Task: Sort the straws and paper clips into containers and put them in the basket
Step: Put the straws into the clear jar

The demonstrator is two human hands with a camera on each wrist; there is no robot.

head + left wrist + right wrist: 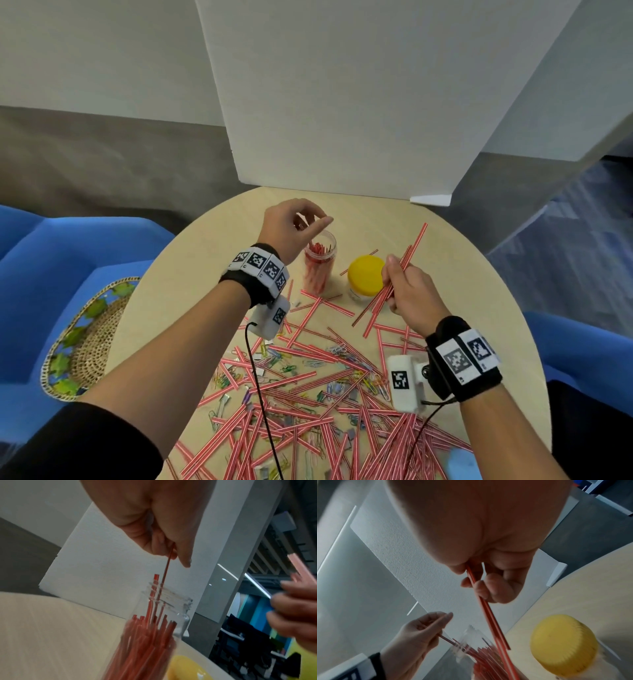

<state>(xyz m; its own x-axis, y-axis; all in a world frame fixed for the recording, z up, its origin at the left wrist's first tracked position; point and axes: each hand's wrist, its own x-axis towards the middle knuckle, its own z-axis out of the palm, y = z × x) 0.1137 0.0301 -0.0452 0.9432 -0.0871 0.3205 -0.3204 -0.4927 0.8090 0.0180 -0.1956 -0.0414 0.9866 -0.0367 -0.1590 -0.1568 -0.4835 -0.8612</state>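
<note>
Two hands sorting striped paper straws at a round wooden surface [219, 246].
Left hand [291, 224] pinches one thin straw [165, 570] above a clear ribbed jar [320, 270], centre frame; right hand [409, 291] grips a straw bundle [399, 274].

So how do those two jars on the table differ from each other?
The clear jar stands open with no lid, while the yellow-lidded jar is capped. The clear jar is taller and narrower; the yellow-lidded jar is squat and wide. The clear jar is packed with red striped straws; the yellow-lidded jar's contents cannot be made out. Both stand upright, side by side.
</note>
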